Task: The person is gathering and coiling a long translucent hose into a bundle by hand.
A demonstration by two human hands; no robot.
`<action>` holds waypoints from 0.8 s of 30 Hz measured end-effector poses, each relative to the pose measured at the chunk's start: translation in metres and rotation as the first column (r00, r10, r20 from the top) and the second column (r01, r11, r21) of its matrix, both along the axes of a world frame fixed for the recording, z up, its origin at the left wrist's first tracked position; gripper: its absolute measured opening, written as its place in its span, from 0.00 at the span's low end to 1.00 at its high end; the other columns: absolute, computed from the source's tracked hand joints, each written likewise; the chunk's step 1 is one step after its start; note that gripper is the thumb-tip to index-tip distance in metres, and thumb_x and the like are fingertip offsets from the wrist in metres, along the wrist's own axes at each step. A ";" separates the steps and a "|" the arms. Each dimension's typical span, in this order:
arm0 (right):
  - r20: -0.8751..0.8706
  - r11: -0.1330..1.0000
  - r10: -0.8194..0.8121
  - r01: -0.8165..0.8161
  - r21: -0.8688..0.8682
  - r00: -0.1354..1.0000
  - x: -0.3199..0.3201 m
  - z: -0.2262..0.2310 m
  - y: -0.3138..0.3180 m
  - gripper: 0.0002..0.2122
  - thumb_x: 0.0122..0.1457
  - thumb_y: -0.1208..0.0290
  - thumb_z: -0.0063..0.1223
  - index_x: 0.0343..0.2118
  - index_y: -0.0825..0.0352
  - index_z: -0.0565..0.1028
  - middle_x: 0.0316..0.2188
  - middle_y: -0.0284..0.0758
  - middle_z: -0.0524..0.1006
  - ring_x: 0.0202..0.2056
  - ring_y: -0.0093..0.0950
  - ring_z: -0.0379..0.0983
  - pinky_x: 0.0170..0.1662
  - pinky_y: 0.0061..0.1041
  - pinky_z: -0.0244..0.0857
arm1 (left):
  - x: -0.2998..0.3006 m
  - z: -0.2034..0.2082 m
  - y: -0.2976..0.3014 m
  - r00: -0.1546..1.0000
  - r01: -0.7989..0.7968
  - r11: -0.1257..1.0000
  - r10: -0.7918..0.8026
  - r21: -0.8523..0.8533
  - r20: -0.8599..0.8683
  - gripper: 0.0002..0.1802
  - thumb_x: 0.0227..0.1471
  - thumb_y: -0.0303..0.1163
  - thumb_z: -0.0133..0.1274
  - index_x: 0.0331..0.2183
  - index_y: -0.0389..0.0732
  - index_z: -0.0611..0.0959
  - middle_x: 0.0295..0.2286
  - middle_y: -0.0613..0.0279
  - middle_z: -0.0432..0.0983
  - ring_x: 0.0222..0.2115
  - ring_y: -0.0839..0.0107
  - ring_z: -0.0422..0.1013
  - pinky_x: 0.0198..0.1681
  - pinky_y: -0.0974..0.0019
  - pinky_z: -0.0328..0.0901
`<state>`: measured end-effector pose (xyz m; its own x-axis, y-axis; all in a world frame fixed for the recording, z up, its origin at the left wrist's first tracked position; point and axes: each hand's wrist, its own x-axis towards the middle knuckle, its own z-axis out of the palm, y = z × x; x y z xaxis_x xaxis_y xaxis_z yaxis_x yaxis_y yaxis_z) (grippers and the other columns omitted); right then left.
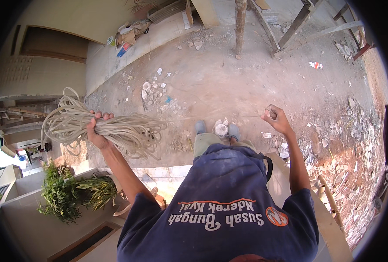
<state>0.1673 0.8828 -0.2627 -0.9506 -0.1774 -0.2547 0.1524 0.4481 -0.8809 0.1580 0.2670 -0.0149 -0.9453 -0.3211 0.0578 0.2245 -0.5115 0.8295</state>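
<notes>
My left hand (99, 131) is wrapped round the middle of a big bundle of pale beige rope (67, 120), held out at the left. Loose loops stick out on both sides of the fist. Out to the right, my right hand (276, 119) is closed in a pinch, thumb against fingers. A thin pale strand (248, 116) runs taut to it from the bundle's side. Its path across the middle is faint against the dusty ground, so where it joins the bundle cannot be made out.
Between my feet stands a round whitish lump (221, 129). Rubble (154, 89) is scattered ahead, with more broken pieces (333, 174) at the right. A wooden post (240, 30) and slanted timbers (296, 26) stand at the far side. Leafy plants (61, 192) are at the lower left.
</notes>
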 end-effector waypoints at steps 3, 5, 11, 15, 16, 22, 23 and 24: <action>-0.234 0.989 0.150 -0.143 0.048 0.960 -0.025 0.083 -0.038 0.11 0.63 0.63 0.59 0.31 0.66 0.80 0.24 0.36 0.77 0.26 0.26 0.71 0.31 0.27 0.63 | 0.009 -0.016 0.008 0.995 -0.063 0.994 0.070 -0.094 0.067 0.19 0.54 0.29 0.53 0.49 0.42 0.72 0.33 0.59 0.73 0.33 0.62 0.70 0.45 0.53 0.65; -0.298 0.956 0.291 -0.284 0.067 0.909 -0.038 0.139 -0.070 0.11 0.65 0.63 0.56 0.35 0.67 0.82 0.29 0.39 0.80 0.30 0.33 0.76 0.35 0.30 0.67 | 0.010 -0.030 0.015 0.990 -0.054 0.995 0.064 -0.081 0.125 0.20 0.54 0.28 0.53 0.50 0.40 0.71 0.34 0.57 0.73 0.33 0.61 0.71 0.41 0.54 0.68; -0.383 0.762 0.622 -0.640 0.099 0.683 -0.056 0.246 -0.154 0.13 0.66 0.60 0.55 0.38 0.67 0.82 0.34 0.39 0.82 0.34 0.39 0.77 0.39 0.34 0.70 | 0.017 -0.055 0.051 0.948 0.161 0.981 -0.124 -0.104 0.293 0.24 0.53 0.28 0.54 0.52 0.40 0.70 0.35 0.58 0.73 0.35 0.60 0.72 0.38 0.56 0.70; -0.534 0.754 0.558 -0.656 0.009 0.635 -0.068 0.269 -0.192 0.12 0.66 0.63 0.56 0.38 0.67 0.82 0.32 0.39 0.82 0.33 0.37 0.77 0.36 0.33 0.68 | 0.023 -0.065 0.067 0.885 0.357 0.934 -0.338 -0.002 0.319 0.26 0.50 0.28 0.58 0.51 0.36 0.73 0.33 0.57 0.75 0.37 0.56 0.76 0.38 0.55 0.74; -0.564 0.752 0.542 -0.660 -0.005 0.623 -0.070 0.273 -0.200 0.11 0.65 0.65 0.56 0.38 0.68 0.82 0.32 0.39 0.81 0.32 0.36 0.77 0.35 0.33 0.67 | 0.023 -0.058 0.083 0.885 0.369 0.929 -0.354 0.008 0.301 0.23 0.51 0.27 0.57 0.50 0.34 0.75 0.32 0.56 0.76 0.39 0.53 0.77 0.38 0.55 0.75; -0.610 0.735 0.544 -0.678 0.014 0.576 -0.075 0.280 -0.232 0.15 0.67 0.56 0.53 0.40 0.64 0.83 0.33 0.41 0.82 0.35 0.43 0.77 0.38 0.37 0.69 | 0.021 -0.070 0.106 0.828 0.535 0.845 -0.529 0.021 0.185 0.28 0.45 0.27 0.61 0.50 0.34 0.76 0.33 0.53 0.79 0.42 0.46 0.78 0.52 0.47 0.73; -0.630 0.766 0.510 -0.642 0.025 0.585 -0.074 0.278 -0.236 0.15 0.66 0.57 0.54 0.39 0.65 0.83 0.32 0.41 0.82 0.34 0.42 0.77 0.37 0.36 0.68 | 0.021 -0.069 0.110 0.817 0.558 0.830 -0.547 -0.007 0.183 0.30 0.42 0.28 0.62 0.50 0.35 0.75 0.33 0.54 0.78 0.39 0.49 0.78 0.53 0.46 0.73; -0.651 0.797 0.475 -0.603 0.033 0.593 -0.073 0.275 -0.239 0.15 0.66 0.58 0.55 0.39 0.66 0.83 0.32 0.41 0.82 0.33 0.40 0.77 0.36 0.36 0.67 | 0.020 -0.067 0.113 0.804 0.581 0.813 -0.566 -0.036 0.182 0.32 0.38 0.29 0.62 0.49 0.35 0.75 0.32 0.54 0.78 0.36 0.51 0.78 0.54 0.44 0.73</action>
<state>0.0941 0.6434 0.0127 -0.5926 -0.6875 0.4196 -0.6505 0.1013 -0.7527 0.1782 0.3805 -0.0818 -0.9538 0.2818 -0.1041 -0.2229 -0.4313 0.8742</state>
